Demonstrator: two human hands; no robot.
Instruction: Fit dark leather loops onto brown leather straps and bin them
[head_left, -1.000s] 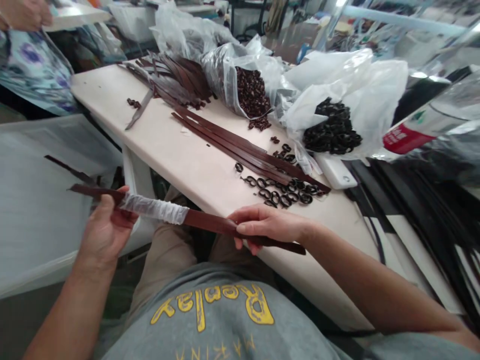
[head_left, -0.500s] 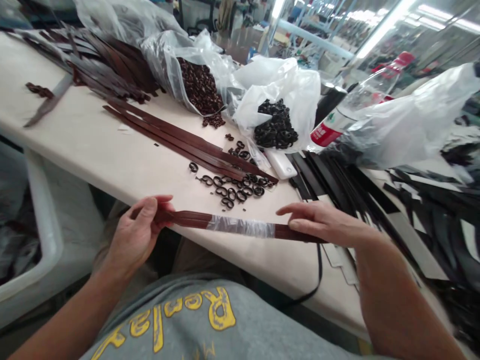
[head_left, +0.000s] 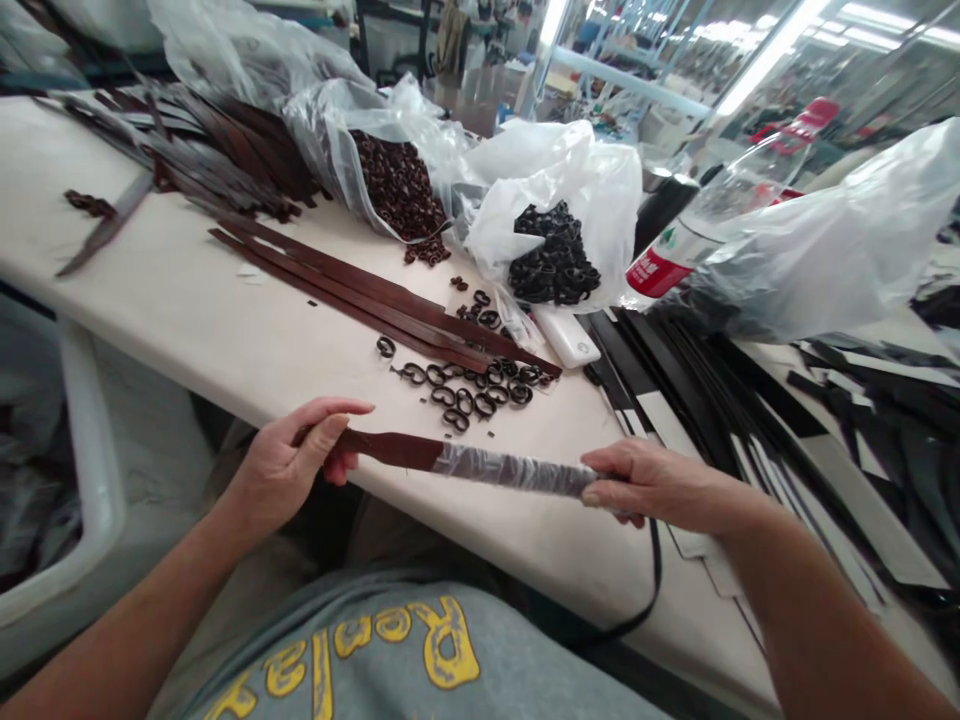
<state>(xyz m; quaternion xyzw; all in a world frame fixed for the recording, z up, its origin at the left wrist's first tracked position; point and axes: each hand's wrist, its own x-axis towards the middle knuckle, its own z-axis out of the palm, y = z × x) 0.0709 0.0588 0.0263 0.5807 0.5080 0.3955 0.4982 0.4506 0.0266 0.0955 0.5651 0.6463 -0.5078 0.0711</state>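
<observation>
A brown leather strap point(head_left: 405, 450), its middle wrapped in clear plastic film, stretches between my two hands over the table's front edge. My left hand point(head_left: 296, 455) pinches its left end between thumb and fingers. Around the right end of the wrapped part, my right hand point(head_left: 652, 485) is closed. Just beyond the strap lie several small dark loops point(head_left: 465, 400), loose on the table. More brown straps point(head_left: 345, 295) rest behind them. A thin black cord point(head_left: 654, 580) hangs below my right hand; I cannot tell what it joins.
Plastic bags with brown loops point(head_left: 397, 185) and black loops point(head_left: 555, 255) stand at the back. Beside them are a bottle point(head_left: 667, 262) and a white device point(head_left: 568, 338). Black straps point(head_left: 675, 370) cover the right side. A white bin point(head_left: 90, 440) stands at left below the table point(head_left: 165, 290).
My right hand has closed its fingers round the strap, which was lying under a looser hand. The strap has turned, its right end slightly lower. The view has shifted a little.
</observation>
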